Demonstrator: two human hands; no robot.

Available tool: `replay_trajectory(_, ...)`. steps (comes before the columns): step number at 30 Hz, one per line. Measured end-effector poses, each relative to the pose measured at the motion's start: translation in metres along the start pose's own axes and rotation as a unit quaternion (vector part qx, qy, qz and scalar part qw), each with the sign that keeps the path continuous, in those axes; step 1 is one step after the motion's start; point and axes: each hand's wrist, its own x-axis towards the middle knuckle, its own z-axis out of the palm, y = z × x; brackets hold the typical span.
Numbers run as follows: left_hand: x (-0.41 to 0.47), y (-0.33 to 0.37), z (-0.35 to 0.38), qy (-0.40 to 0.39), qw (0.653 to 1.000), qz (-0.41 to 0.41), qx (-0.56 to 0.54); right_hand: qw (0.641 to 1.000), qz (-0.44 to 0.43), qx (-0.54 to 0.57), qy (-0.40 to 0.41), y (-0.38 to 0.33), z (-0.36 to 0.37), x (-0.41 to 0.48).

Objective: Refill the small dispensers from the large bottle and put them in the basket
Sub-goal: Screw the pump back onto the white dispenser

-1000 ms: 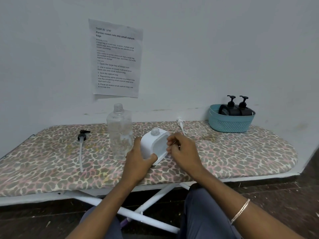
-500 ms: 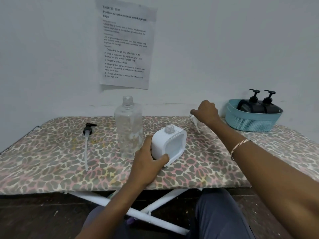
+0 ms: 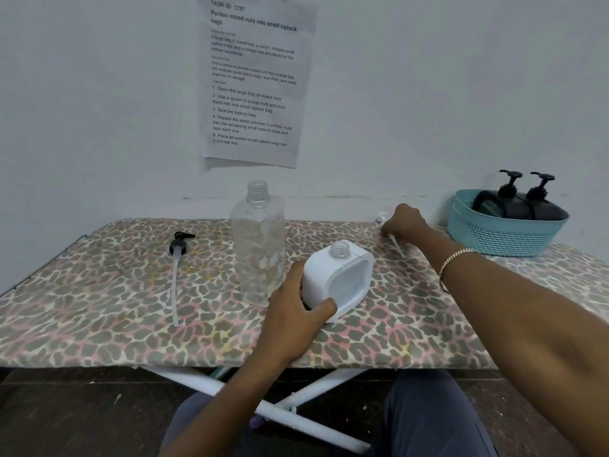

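Note:
A white square dispenser (image 3: 342,285) with an open neck stands mid-board, and my left hand (image 3: 293,311) grips its near left corner. Just left of it stands the large clear bottle (image 3: 258,245), uncapped and nearly empty. My right hand (image 3: 403,221) reaches to the far edge and curls round a white pump top (image 3: 395,242), whose tube sticks out below my fingers. The teal basket (image 3: 494,239) at the far right holds two black pump dispensers (image 3: 524,199).
A black pump head with a long clear tube (image 3: 176,268) lies on the left of the leopard-print ironing board (image 3: 99,308). A printed sheet (image 3: 253,77) hangs on the white wall behind. White board legs and my knees are below the near edge.
My right hand left the white dispenser and reached back right to the white pump top, closing on it. My left hand stays on the dispenser. The camera view moved nearer and shifted left.

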Motion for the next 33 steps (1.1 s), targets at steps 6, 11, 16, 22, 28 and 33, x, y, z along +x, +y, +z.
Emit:
replay_trajectory(6, -0.002, 0.005, -0.001, -0.002, 1.0, -0.009, -0.019, 0.977, 0.0, 0.211, -0.009, -0.002, -0.023, -0.015)
replay_trajectory(11, -0.005, 0.008, 0.0, -0.009, 1.0, -0.008, -0.023, 0.918, -0.046, 0.387, -0.078, -0.029, -0.055, -0.064)
replay_trajectory(16, -0.008, 0.012, 0.002, -0.016, 1.0, 0.002, -0.019, 0.86, -0.131, 0.476, -0.125, -0.053, -0.09, -0.115)
replay_trajectory(22, -0.009, 0.013, 0.0, -0.025, 0.999, 0.014, -0.025, 0.828, -0.196, 0.504, -0.145, -0.067, -0.11, -0.157)
replay_trajectory(28, -0.012, 0.018, -0.001, -0.029, 0.999, 0.019, -0.035, 0.84, -0.215, 0.485, -0.112, -0.064, -0.113, -0.176)
replay_trajectory(33, -0.011, 0.016, -0.001, -0.029, 0.999, 0.022, -0.032, 0.854, -0.245, 0.452, -0.084, -0.063, -0.112, -0.184)
